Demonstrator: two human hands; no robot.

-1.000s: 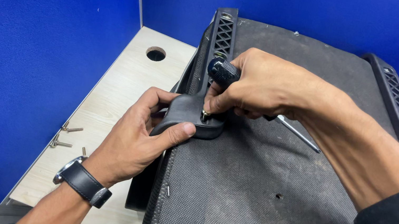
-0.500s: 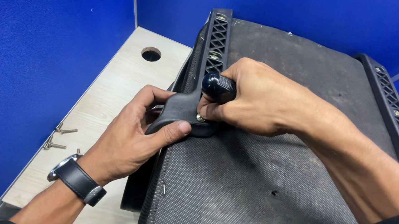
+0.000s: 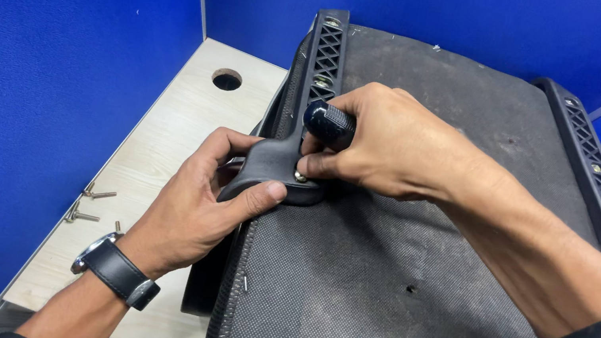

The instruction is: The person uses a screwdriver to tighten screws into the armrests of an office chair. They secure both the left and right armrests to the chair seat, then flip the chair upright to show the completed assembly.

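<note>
My right hand [image 3: 393,139] is wrapped around the dark, knurled handle of a screwdriver [image 3: 329,123], held upright, its tip hidden under my fingers but aimed at a silver screw [image 3: 299,177] seated in a black plastic bracket [image 3: 269,166]. My left hand [image 3: 202,206] pinches that bracket, thumb on its top face and fingers curled under its far edge, holding it flat against the corner of the grey fabric-covered panel [image 3: 410,291] lying on the desk [image 3: 160,139]. The bracket sits just below a black lattice rail [image 3: 328,53] that runs along the panel's left edge; a matching rail [image 3: 595,184] runs down the right side. Judgement: one screw is in its hole, though whether it is driven home I cannot tell. Several loose screws [image 3: 87,204] lie on the desk well to the left, near the blue partition [image 3: 35,71], so more fastening appears to be left. A round cable hole [image 3: 227,79] is in the far desk corner.
</note>
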